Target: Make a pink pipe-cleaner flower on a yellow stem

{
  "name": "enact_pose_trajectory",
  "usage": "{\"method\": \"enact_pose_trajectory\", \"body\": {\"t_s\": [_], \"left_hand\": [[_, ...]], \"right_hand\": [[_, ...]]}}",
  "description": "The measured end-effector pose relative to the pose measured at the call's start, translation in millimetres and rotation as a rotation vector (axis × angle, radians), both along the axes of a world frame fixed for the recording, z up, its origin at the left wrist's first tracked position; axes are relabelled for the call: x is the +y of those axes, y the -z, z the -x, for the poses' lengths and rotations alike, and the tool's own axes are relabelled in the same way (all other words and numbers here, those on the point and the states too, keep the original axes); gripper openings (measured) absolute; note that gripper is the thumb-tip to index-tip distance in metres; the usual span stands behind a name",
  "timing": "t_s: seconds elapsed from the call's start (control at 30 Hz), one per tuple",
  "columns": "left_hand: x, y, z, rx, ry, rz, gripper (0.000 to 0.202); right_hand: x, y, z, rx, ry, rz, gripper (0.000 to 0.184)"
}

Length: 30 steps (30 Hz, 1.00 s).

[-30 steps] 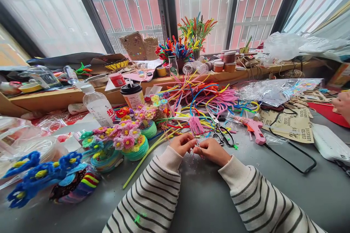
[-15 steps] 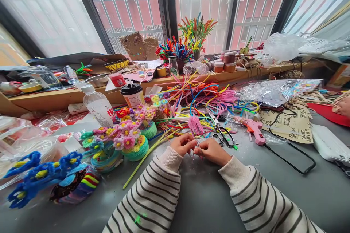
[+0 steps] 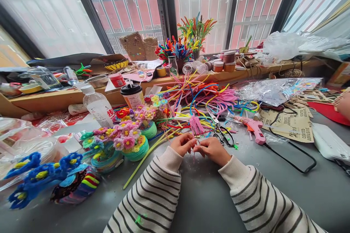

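My left hand [image 3: 183, 143] and my right hand [image 3: 212, 150] meet over the grey table [image 3: 202, 196], both in striped sleeves. Their fingertips pinch a thin pink pipe cleaner piece [image 3: 195, 148] between them; it is small and mostly hidden by the fingers. Just beyond the hands lies a bundle of short pink pipe cleaner pieces [image 3: 196, 125]. Scissors [image 3: 221, 131] lie to the right of that bundle, close to my right hand.
A pile of coloured pipe cleaners [image 3: 203, 98] spreads behind the hands. Pipe cleaner flower pots [image 3: 128, 140] and blue flowers [image 3: 38, 174] stand at the left. A pink glue gun [image 3: 253, 127] with a black cord lies at the right. Another person's hand [image 3: 343, 105] shows at the right edge.
My two hands have drawn a little closer together, fingertips now touching. The other person's hand at the right edge has shifted slightly.
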State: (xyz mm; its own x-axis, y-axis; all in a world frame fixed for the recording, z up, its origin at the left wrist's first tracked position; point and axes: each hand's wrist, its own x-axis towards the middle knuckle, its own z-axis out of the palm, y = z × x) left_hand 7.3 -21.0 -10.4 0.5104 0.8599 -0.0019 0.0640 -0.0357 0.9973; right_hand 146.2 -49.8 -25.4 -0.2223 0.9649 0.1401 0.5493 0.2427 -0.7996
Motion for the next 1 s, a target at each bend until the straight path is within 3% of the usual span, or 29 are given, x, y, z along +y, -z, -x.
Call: {"method": "enact_pose_trajectory", "body": {"t_s": [0.33,0.9,1.0], "left_hand": [[-0.9,-0.6,0.0,0.013,-0.072,-0.022,0.038],[2.0,1.7,1.7,0.013,-0.084,-0.036,0.036],[0.7,0.3,2.4,-0.01,-0.14,-0.08,0.033]], "right_hand": [[0.2,0.7,-0.8,-0.068,-0.008,0.002,0.056],[0.4,-1.7,-1.4,-0.072,0.033,0.013,0.058],[0.4,-0.9,-1.1,-0.085,0.014,0.009,0.058]]}}
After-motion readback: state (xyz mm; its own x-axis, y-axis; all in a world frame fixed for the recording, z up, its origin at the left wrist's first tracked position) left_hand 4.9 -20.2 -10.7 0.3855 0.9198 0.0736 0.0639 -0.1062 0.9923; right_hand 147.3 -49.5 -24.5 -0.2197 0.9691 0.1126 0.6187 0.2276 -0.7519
